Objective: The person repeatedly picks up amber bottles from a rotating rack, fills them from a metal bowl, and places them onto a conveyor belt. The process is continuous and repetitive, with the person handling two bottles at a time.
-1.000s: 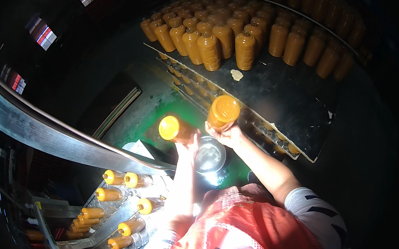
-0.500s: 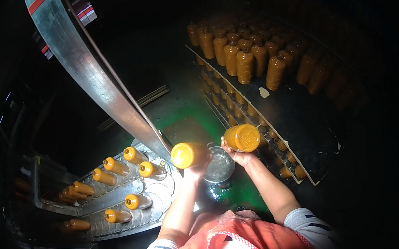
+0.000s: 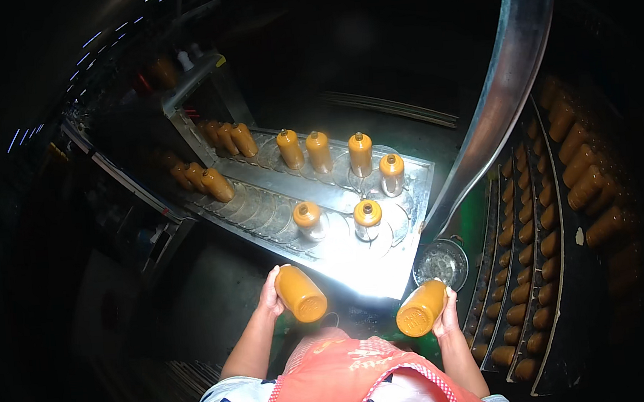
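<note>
Each of my hands grips a glossy amber-orange bottle by its side, with the base tilted toward me. My left hand is closed round the left bottle, just short of the conveyor's near edge. Below the conveyor's right corner, my right hand is closed round the right bottle. Both bottles' necks point away from me and are hidden. Beyond my hands is a metal conveyor with round plates in a loop. Upright bottles stand on it in two rows, among them a near one with a paler lower part.
A round metal pot sits beside the conveyor's right end. A curved metal post rises from that corner. On the right, a tiered rack holds many bottles on its shelves and top. A metal frame stands over the conveyor's far end.
My view has turned left, so the conveyor lies ahead and the rack at the right. My hands have spread apart and come nearer my body, each still holding its bottle.
</note>
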Demonstrator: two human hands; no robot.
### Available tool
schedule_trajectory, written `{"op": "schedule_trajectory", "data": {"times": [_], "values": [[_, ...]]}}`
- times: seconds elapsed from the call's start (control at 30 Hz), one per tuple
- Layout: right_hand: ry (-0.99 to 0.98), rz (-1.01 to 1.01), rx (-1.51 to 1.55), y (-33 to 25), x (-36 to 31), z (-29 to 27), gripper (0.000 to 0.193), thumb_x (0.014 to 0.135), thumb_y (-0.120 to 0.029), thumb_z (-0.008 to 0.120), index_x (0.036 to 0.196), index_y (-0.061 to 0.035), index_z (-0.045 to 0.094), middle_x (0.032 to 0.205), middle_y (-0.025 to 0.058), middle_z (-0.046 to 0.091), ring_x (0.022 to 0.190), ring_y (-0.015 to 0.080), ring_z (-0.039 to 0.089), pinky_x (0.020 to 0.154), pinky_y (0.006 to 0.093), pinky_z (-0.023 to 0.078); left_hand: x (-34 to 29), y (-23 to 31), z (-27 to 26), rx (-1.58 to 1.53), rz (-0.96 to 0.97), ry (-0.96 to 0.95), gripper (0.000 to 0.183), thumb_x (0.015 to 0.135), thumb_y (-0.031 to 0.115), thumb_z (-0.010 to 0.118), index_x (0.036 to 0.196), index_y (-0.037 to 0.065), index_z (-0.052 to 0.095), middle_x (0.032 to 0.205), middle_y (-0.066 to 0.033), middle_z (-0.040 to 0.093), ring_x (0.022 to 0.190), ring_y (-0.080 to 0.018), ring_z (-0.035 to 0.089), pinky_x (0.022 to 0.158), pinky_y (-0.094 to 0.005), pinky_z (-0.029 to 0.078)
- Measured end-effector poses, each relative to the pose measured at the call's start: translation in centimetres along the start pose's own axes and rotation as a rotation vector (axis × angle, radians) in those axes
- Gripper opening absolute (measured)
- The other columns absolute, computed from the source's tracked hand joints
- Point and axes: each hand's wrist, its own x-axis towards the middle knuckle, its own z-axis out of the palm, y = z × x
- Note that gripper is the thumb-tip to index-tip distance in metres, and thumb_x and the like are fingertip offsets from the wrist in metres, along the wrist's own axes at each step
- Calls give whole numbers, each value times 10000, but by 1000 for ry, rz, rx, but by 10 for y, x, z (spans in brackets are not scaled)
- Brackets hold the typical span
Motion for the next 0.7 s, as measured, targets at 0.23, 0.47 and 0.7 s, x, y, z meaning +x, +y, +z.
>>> {"op": "schedule_trajectory", "data": {"times": [0.23,0.47,0.7], "values": [[-207,-152,-282,74,46,225,523,950,-301,583,1364,1,480,1246,98,572,1110,212,573,935,348,488,95,184,-42,832,945,260,336,833,101,758,1152,19,692,1134,-85,648,1050,-175,606,930,-283,466],[-97,-509,-742,123,86,345,440,882,-115,684,1300,-12,593,1197,90,618,1063,160,588,952,290,459,226,219,-37,1243,1072,259,342,739,182,797,1075,228,756,1366,-131,495,1230,-348,465,1049,-400,408],[-179,-932,-1257,179,186,388,487,727,-160,814,1196,-227,706,1389,212,418,1322,375,392,1097,414,367,207,197,-34,1211,1196,204,338,759,129,774,1079,237,761,1377,-146,498,1260,-342,454,1064,-410,390]]}}
